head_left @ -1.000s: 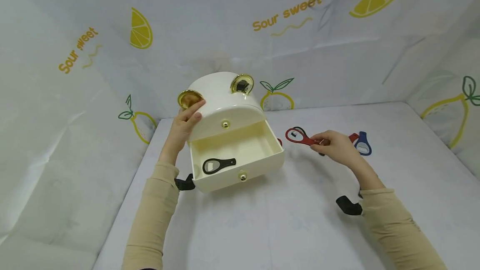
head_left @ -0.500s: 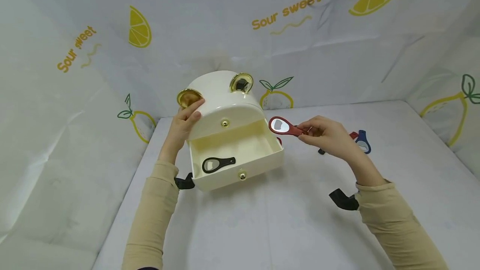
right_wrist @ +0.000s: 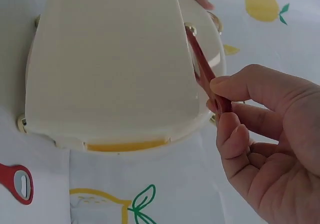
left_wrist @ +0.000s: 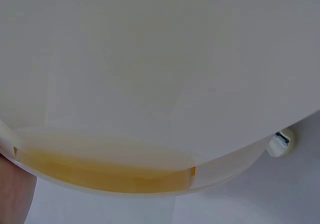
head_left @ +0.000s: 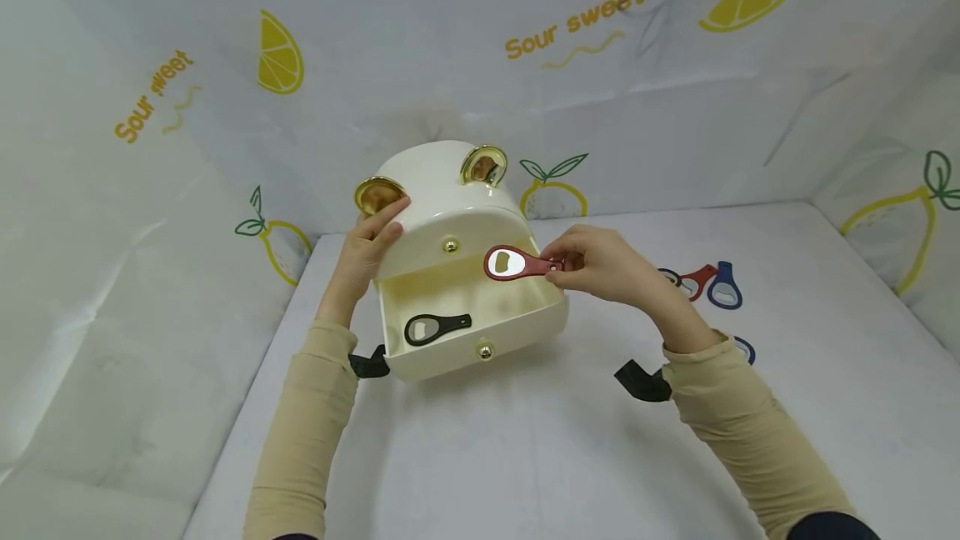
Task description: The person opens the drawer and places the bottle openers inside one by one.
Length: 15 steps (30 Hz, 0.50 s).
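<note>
A white storage box [head_left: 442, 182] with gold ears has its lower drawer [head_left: 525, 327] pulled out. Inside at the drawer's left lies a black bottle opener [head_left: 450, 324]. My left hand [head_left: 362, 257] rests on the box's left side below the ear, index finger and thumb extended against it; its other fingers are hidden. Over the drawer's right part, my right hand [head_left: 600, 265] pinches a red bottle opener [head_left: 531, 264] by its handle end, the metal head pointing left. In the right wrist view, that opener [right_wrist: 202, 64] appears edge-on between thumb and fingers.
Right of the box, a red bottle opener [head_left: 698, 280] and a blue one [head_left: 725, 288] lie on the white table [head_left: 570, 457], beside a partly hidden dark-rimmed one [head_left: 670, 276]. A blue-rimmed opener [head_left: 747, 349] shows past my right sleeve. A lemon-printed cloth [head_left: 420, 48] hangs behind.
My right hand has lifted the red bottle opener and carried it left, from beside the box to over the drawer. My left hand stays at the box's side.
</note>
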Tool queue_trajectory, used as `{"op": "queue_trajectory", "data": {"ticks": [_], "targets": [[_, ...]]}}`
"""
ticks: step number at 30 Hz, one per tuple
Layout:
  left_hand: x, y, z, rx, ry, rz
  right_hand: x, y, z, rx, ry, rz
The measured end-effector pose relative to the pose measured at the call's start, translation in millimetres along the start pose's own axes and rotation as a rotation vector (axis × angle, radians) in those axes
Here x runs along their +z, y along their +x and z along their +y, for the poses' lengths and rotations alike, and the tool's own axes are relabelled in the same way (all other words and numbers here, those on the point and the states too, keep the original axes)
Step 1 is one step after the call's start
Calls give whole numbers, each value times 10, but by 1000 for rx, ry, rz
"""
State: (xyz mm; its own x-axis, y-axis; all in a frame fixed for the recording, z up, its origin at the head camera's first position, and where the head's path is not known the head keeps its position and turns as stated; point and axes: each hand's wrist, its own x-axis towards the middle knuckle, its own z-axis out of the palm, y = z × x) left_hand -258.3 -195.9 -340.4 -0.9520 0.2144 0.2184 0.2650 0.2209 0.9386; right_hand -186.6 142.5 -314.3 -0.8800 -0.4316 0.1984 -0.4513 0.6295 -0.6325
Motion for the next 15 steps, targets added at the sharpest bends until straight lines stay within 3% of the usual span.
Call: {"op": "queue_trajectory", "data": {"ticks": [15], "targets": [[-2,7,-11,0,16,7,327,331,-398,-88,-224,-155]]}}
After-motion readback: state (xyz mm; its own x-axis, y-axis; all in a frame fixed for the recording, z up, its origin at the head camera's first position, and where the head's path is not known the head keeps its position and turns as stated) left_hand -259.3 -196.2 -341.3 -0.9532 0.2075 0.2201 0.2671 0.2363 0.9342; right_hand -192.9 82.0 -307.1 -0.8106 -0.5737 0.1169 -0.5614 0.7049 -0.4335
